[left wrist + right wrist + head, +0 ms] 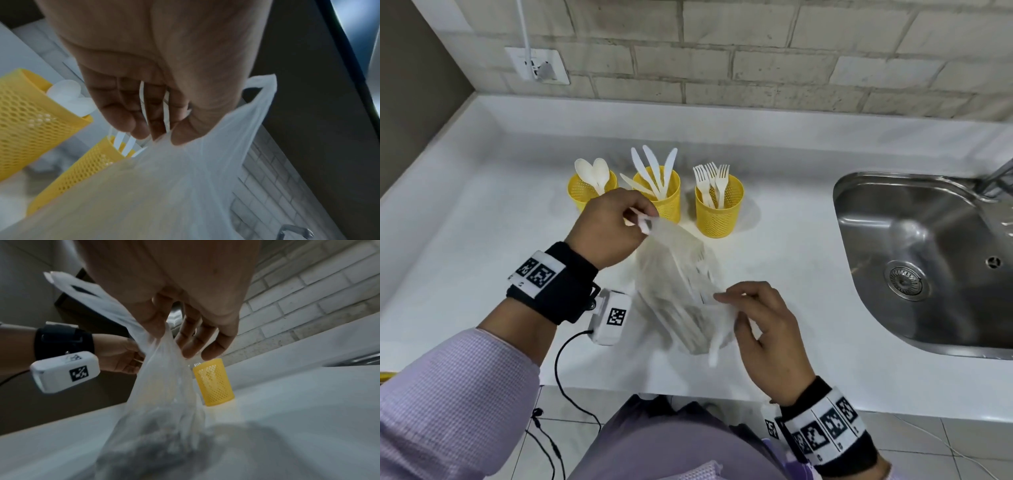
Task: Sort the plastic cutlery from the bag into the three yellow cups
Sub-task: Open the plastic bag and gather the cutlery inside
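Note:
A thin clear plastic bag (678,287) hangs stretched over the white counter (482,212), with white cutlery dimly visible inside. My left hand (613,229) pinches its far handle (261,91) between thumb and fingers. My right hand (760,325) pinches the near handle (86,290), other fingers loose. Three yellow mesh cups stand behind the bag: the left cup (589,189) holds spoons (594,171), the middle cup (662,195) holds knives (654,168), the right cup (719,209) holds forks (712,180).
A steel sink (924,260) lies at the right with a tap (996,178) above it. A brick wall runs behind the counter, with a socket (539,66) at the left. A black cable (565,370) hangs over the counter's front edge.

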Demonstrator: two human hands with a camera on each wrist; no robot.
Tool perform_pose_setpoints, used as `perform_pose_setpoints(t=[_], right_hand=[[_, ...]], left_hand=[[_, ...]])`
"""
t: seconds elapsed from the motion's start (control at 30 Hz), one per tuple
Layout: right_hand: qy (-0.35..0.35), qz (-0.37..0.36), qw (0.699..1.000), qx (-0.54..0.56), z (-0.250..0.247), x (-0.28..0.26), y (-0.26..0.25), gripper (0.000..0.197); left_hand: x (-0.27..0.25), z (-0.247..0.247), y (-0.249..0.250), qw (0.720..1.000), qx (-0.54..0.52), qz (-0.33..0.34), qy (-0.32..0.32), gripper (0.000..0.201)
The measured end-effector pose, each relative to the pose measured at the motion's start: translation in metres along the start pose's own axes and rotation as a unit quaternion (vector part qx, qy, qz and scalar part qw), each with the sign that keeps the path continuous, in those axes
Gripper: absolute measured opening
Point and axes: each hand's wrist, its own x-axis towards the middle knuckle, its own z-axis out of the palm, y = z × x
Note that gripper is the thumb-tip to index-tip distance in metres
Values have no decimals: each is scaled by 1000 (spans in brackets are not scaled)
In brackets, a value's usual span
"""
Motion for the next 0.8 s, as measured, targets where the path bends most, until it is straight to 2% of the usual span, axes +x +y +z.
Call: perform_pose_setpoints(t=[0.03,0.1,0.17,0.23,0.33,0.4,0.5,0.6,0.67,0.73,0.8], right_hand=[[-5,5,1000,22,-3,4,-7,52],[-16,14,998,66,-7,16,-22,52],[-26,25,996,79,-4,28,-33,42],[-61,52,996,27,6,38,-37,37],[-135,90,979,-120,25,43,-25,53],[-155,90,963,-200,34,43,-15,48],[-157,113,959,-207,31,43,-6,35],[-84,96,973,-193,22,42,-3,20],[-50,91,974,-203,18,43,-2,28],[-23,78,975,-206,12,49,-4,40],[5,52,976,-210,2,55,-10,48]], left_hand=[[-1,2,4,999,7,6,-36,18],[-5,8,10,993,60,19,-104,33],[-6,17,13,986,105,33,-128,42],[-5,21,17,984,119,50,-122,40],[-3,21,27,993,66,63,-75,36],[-4,17,35,998,11,46,-39,32],[-5,3,40,995,-98,-20,-31,29],[-4,-8,43,962,-252,-103,-4,23],[-3,-12,43,928,-338,-158,19,30],[-3,-14,43,884,-420,-202,34,23],[-4,-19,43,853,-470,-222,47,19]])
